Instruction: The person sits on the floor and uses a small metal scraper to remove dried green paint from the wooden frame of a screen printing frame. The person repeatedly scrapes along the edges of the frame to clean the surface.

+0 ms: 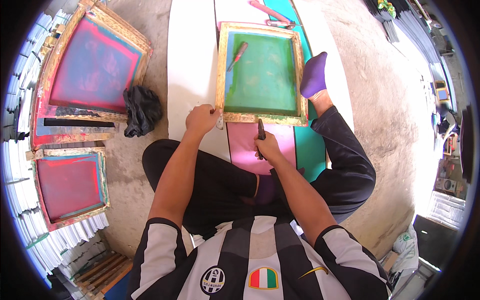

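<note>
A wooden screen-printing frame (302, 75) with green mesh lies flat in front of me. My left hand (201, 119) is closed at its near left corner, where a small whitish piece sticks out beside the fingertips. In my right hand (269, 148) is a pair of dark pliers (261, 131), upright in the grip. Their jaws meet the middle of the frame's near rail; whatever they bite on is too small to make out. On the mesh, at the upper left, lies a slim red-and-brown tool (238, 56), like a screwdriver.
White, pink and teal boards (192, 55) lie under the frame. A utility knife (281, 23) and a pinkish rod (270, 10) lie beyond it. My purple-socked foot (314, 75) rests by its right side. At left are printing screens (95, 65) and a black plastic bag (142, 110).
</note>
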Tool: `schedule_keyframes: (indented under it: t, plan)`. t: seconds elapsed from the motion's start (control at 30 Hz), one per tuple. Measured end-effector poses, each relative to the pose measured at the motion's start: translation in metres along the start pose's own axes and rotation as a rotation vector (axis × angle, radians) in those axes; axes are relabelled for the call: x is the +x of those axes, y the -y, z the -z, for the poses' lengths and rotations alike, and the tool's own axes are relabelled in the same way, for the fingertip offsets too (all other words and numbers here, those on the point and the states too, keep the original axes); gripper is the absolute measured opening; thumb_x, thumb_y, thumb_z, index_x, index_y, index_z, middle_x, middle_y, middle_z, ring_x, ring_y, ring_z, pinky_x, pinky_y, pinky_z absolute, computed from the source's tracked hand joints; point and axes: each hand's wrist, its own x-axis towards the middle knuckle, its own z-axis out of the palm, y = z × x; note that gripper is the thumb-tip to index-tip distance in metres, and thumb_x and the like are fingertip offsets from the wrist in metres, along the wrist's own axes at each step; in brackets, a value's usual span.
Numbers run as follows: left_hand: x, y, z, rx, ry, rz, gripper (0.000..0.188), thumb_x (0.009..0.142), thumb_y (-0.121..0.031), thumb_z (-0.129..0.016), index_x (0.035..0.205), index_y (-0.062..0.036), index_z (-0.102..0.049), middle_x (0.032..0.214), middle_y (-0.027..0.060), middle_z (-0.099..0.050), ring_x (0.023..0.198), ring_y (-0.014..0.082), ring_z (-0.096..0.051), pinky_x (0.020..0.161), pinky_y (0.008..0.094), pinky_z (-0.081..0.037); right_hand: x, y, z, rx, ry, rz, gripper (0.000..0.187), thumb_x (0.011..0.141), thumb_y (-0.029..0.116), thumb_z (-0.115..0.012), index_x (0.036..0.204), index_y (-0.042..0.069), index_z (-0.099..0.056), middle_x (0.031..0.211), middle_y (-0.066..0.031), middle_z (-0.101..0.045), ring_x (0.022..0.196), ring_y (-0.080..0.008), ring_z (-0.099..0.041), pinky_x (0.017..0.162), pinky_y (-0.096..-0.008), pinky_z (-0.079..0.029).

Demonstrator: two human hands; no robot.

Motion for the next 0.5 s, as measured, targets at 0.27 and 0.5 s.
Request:
schedule_keyframes:
  t: [0.27,0.5]
  plan:
    - [-0.002,0.004,0.007,-0.069,-0.010,-0.038,0.049,0.094,-0.050,-0.069,0.095,-0.0011,-0.078,0.094,0.0198,-0.076,0.086,0.0343,-0.074,0.076,0.0457,-0.055,-0.010,0.047,0.009,-0.251,0.180,-0.050,0.022,0.091,0.015,-0.062,0.106,-0.002,-0.063,0.072,-0.0129,-0.067,0.051,-0.0208,-0.065,0.043,-0.0361,-0.050]
    - [0.001,0.045,0.031,-0.782,0.210,0.241,0.049,0.104,-0.044,-0.059,0.111,0.0009,-0.076,0.097,0.0108,-0.078,0.084,0.0238,-0.074,0.073,0.0391,-0.055,-0.004,0.116,-0.091,-0.136,0.528,-0.060,0.027,0.094,0.015,-0.064,0.113,-0.004,-0.059,0.078,-0.0179,-0.068,0.057,-0.0258,-0.068,0.047,-0.0388,-0.054]
